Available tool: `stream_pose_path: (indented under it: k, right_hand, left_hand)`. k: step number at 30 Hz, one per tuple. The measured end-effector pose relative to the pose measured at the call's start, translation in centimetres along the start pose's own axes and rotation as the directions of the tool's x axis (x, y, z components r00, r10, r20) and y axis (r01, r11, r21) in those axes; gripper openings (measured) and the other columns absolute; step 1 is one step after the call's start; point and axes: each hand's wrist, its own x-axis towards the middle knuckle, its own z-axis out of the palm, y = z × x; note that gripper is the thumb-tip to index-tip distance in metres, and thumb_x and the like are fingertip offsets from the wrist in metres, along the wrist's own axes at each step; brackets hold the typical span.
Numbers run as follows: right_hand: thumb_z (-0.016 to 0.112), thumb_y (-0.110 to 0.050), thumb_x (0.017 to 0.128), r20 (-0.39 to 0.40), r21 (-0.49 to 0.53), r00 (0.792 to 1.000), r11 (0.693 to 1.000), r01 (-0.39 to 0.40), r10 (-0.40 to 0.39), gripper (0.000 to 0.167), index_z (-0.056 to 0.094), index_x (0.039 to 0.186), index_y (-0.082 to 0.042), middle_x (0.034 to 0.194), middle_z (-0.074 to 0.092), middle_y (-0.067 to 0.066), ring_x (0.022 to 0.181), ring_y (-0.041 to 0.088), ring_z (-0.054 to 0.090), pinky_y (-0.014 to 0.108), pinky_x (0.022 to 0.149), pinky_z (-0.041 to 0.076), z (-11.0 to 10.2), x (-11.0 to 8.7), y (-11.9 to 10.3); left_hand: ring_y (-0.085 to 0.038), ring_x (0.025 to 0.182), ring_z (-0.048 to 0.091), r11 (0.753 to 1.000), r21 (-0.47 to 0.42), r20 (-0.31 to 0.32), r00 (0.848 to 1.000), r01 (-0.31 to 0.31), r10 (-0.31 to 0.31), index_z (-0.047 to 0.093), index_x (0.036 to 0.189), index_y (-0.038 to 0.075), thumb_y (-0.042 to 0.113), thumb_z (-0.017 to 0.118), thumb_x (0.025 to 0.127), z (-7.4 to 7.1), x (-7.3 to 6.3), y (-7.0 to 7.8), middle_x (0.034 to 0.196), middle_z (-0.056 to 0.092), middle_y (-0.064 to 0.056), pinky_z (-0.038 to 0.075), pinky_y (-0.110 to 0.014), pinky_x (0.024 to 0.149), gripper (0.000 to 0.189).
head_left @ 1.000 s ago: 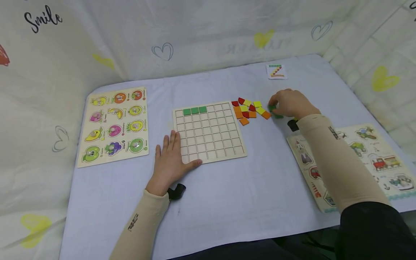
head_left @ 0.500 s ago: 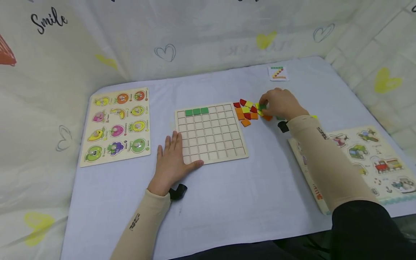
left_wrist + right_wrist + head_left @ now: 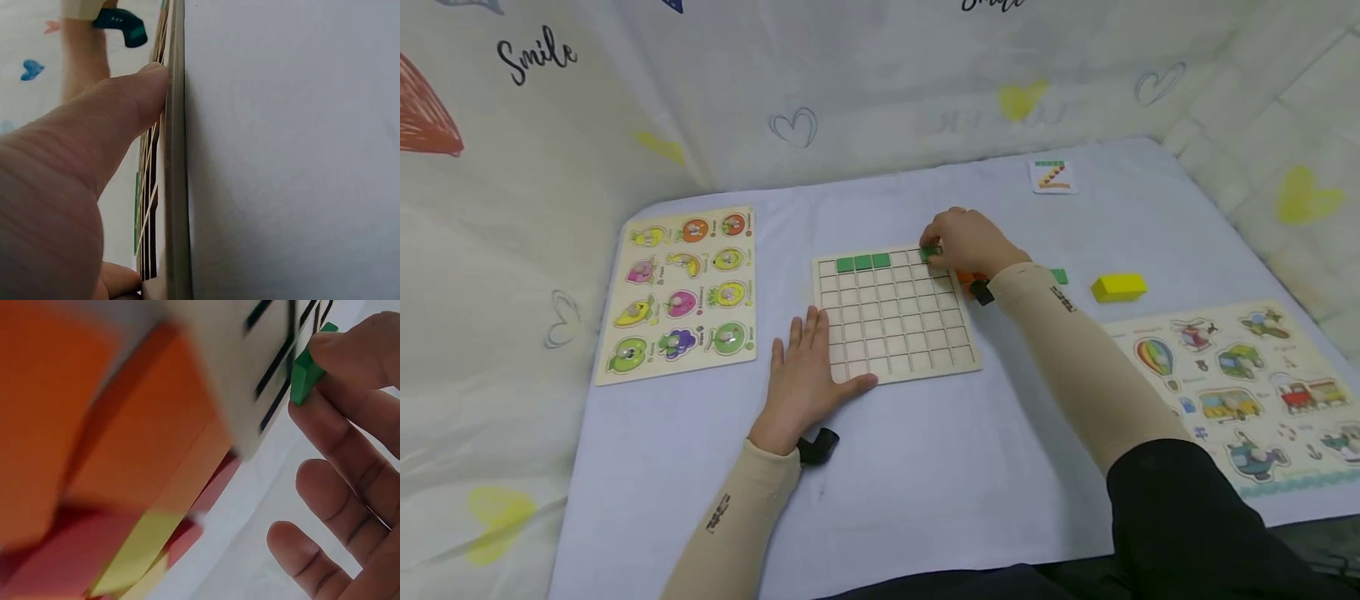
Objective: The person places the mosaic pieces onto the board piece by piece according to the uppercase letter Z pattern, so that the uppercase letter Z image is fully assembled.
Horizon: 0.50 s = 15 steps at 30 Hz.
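A wooden grid board (image 3: 898,317) lies in the middle of the table, with three green square tiles (image 3: 862,262) side by side in its top row. My left hand (image 3: 801,379) rests spread at the board's lower left corner, fingers along the left side and thumb on the near edge; the left wrist view shows the thumb (image 3: 134,94) on that edge. Over the board's top right corner, my right hand (image 3: 970,237) pinches a green tile (image 3: 307,372) between thumb and fingers. Orange tiles (image 3: 968,279) show beside the board, partly hidden under the right wrist.
A fruit puzzle board (image 3: 677,292) lies on the left, a vehicle puzzle board (image 3: 1240,392) on the right. Near the right forearm are a yellow block (image 3: 1118,287) and a green piece (image 3: 1059,276). A small pattern card (image 3: 1053,177) lies at the back.
My right hand has moved left from the loose tiles' right side to the board's top right corner, carrying a green tile. My left hand stays at the board. The view has shifted slightly.
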Motion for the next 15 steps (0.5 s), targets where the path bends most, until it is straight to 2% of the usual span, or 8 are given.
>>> stream_pose_path:
  k: [7,15]
  right_hand:
    - [0.066,-0.013,0.096,0.019,-0.046,0.997,0.996,0.077,-0.076,0.03,0.078,0.123,-0.014,0.13,0.072,0.007,0.126,0.031,0.058,0.049,0.111,0.046,0.7,1.9,-1.9]
    - [0.069,-0.015,0.098,0.02,-0.063,0.995,0.993,0.102,-0.101,0.03,0.077,0.126,-0.015,0.128,0.073,0.008,0.124,0.032,0.06,0.048,0.104,0.051,0.9,2.6,-3.3]
  left_hand:
    - [-0.037,0.165,0.0,1.0,0.002,0.007,1.0,0.004,-0.004,0.006,0.167,0.005,0.074,0.073,0.081,0.1,-0.1,0.1,0.177,-0.001,-0.011,0.004,-0.066,0.13,0.129]
    - [-0.036,0.165,0.001,1.0,0.008,-0.002,1.0,0.008,-0.008,0.005,0.167,0.005,0.074,0.073,0.081,0.0,-0.1,0.0,0.177,0.0,-0.011,0.005,-0.065,0.13,0.129]
